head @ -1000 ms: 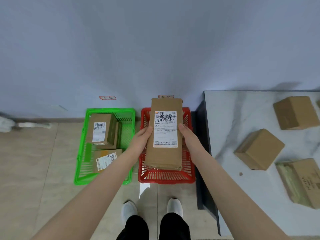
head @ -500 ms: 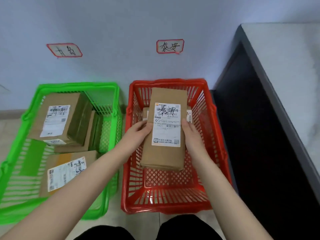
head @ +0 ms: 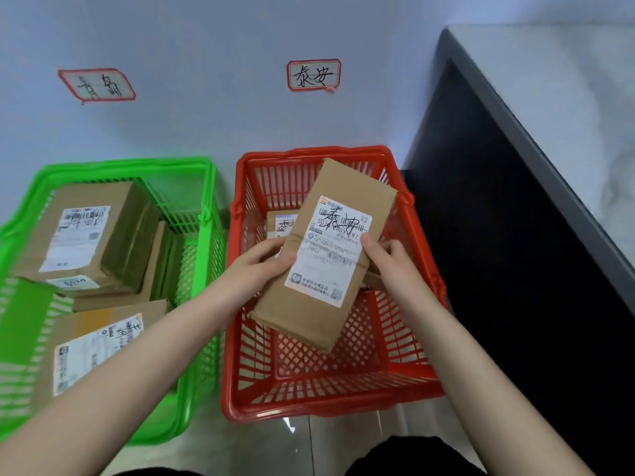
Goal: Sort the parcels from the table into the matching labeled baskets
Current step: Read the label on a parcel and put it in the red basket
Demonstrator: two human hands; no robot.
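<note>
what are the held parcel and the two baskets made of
The held parcel looks like brown cardboard, matte, with creased folds and a white paper label. The red basket and green basket seem moulded plastic, slightly glossy, with open lattice walls.

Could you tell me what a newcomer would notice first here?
The left hand and right hand hold a tilted brown parcel over the red basket at centre. A green basket holding labelled boxes sits left of it, with two handwritten signs on the wall above.
</note>
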